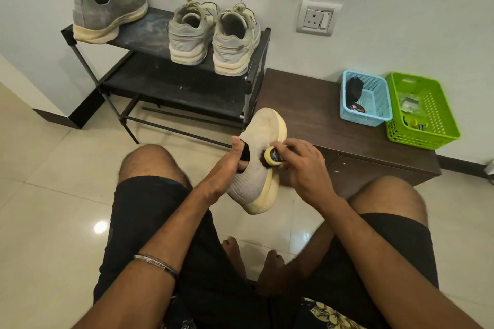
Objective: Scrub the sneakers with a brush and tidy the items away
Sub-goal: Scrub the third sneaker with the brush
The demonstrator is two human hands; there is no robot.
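Observation:
Between my knees I hold a grey knit slip-on sneaker (255,168) with a yellowed sole, toe pointing away. My left hand (227,165) grips it at the collar, fingers inside the opening. My right hand (302,165) grips a small brush (272,158) with a yellow and black end, pressed against the sneaker's side. The matching grey sneaker (107,11) stands on the top shelf of a black shoe rack (149,34). Beside it stand two laced grey sneakers (213,37), heels toward me.
A low dark brown bench (334,125) stands to the right of the rack. On it sit a blue basket (374,106) with a dark item and a round tin, and a green basket (433,114) with small items. A wall socket (318,17) is above. The floor is glossy tile.

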